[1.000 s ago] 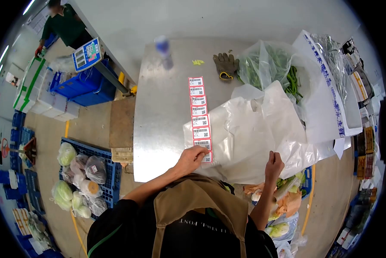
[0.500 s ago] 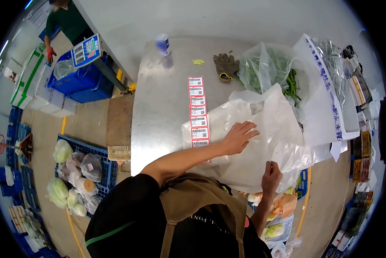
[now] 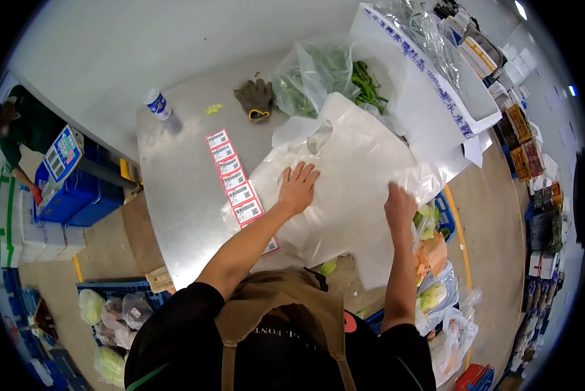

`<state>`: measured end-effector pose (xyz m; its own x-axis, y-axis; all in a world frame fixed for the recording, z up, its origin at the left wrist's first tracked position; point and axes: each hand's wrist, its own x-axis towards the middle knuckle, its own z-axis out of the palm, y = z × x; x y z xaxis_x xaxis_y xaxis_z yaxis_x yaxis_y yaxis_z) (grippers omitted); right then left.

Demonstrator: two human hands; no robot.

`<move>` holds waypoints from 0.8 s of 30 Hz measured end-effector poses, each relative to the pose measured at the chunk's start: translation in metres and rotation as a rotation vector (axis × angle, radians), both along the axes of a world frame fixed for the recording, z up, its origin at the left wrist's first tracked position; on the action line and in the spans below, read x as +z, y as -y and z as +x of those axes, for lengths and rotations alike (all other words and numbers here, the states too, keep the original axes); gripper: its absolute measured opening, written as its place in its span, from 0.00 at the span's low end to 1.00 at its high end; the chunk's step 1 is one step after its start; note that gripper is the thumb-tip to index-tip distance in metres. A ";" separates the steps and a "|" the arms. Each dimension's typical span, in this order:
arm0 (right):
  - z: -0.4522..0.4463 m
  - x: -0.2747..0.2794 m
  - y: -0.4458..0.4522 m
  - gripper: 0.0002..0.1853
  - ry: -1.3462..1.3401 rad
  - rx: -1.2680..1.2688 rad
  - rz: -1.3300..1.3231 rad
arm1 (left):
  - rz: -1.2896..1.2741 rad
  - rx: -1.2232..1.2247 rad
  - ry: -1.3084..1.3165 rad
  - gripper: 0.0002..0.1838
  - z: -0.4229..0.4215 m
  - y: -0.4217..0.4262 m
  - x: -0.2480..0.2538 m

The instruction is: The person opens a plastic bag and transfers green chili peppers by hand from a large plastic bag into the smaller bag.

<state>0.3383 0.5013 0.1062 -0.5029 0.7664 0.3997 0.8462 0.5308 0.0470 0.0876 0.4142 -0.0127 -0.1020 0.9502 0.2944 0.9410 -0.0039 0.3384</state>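
Observation:
A large whitish plastic bag (image 3: 354, 189) with a cut-out handle hole lies spread over the metal table (image 3: 175, 195), its lower edge hanging past the front. My left hand (image 3: 298, 188) rests flat on the bag's left part, fingers spread. Near the right side, my right hand (image 3: 400, 203) is closed on the bag, fingertips partly hidden. Left of the bag runs a strip of red-bordered barcode labels (image 3: 232, 179), its lower end beside my left forearm. Beyond the bag sits a clear bag of green peppers (image 3: 318, 72), with more peppers (image 3: 369, 85) showing at its right.
A dark work glove (image 3: 253, 99) and a blue-white cup (image 3: 157, 104) stand toward the back. At right is a white foam box (image 3: 423, 78). Bagged vegetables (image 3: 432, 296) lie below the right edge. A co-worker (image 3: 32, 130) stands left beside a scale (image 3: 63, 155).
The view has swung right, shifting the table leftward. My right hand has moved up and away from my body along the bag. My left hand still lies on it.

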 end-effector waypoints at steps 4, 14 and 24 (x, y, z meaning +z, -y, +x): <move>-0.067 0.061 0.001 0.17 -0.180 0.362 0.375 | -0.003 0.129 0.108 0.26 -0.008 -0.003 -0.001; -0.005 -0.036 -0.080 0.20 -0.264 0.008 -0.018 | 0.172 0.002 0.456 0.18 -0.038 0.092 0.069; -0.006 -0.038 -0.033 0.17 -0.357 -0.115 0.158 | 0.003 0.747 0.908 0.16 -0.058 0.215 0.053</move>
<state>0.3323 0.5343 0.0685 -0.2259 0.7246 0.6511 0.8777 0.4414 -0.1867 0.0291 0.1989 0.0399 -0.8072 0.5650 -0.1709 0.1235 0.4447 0.8871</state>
